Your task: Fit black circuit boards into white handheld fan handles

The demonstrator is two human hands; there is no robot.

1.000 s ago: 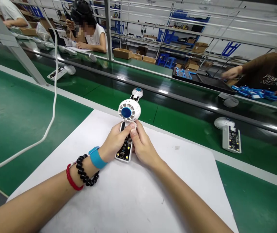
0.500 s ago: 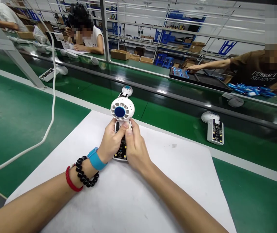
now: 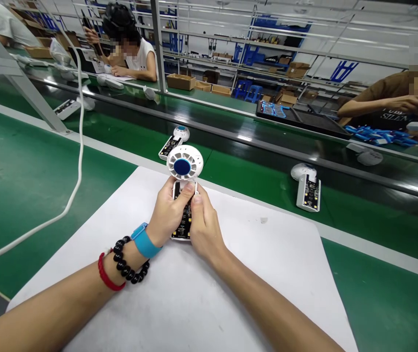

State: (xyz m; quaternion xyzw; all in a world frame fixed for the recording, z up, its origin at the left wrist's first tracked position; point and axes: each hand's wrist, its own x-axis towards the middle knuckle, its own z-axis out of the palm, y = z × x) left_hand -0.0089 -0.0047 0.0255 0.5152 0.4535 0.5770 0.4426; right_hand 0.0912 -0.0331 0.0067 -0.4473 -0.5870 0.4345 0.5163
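Observation:
Both hands hold a small white handheld fan (image 3: 184, 166) with a blue hub and an open handle showing a black circuit board. My left hand (image 3: 167, 212) grips the handle from the left, thumb pressed on the board near the top. From the right, my right hand (image 3: 201, 225) wraps the handle, its thumb beside the left thumb. The fan stands upright, its base on a white sheet (image 3: 267, 264) over the green bench. My left wrist carries a blue band, black beads and a red cord.
Behind the fan runs a green conveyor belt (image 3: 253, 181) carrying two similar open fans (image 3: 174, 139) (image 3: 306, 186). A white cable (image 3: 80, 122) hangs at left. Other people sit across the line, near cardboard boxes (image 3: 181, 80) and blue parts (image 3: 377, 136).
The fans on the belt have drifted left. My thumbs have shifted slightly on the top of the handle; the held fan stays in place.

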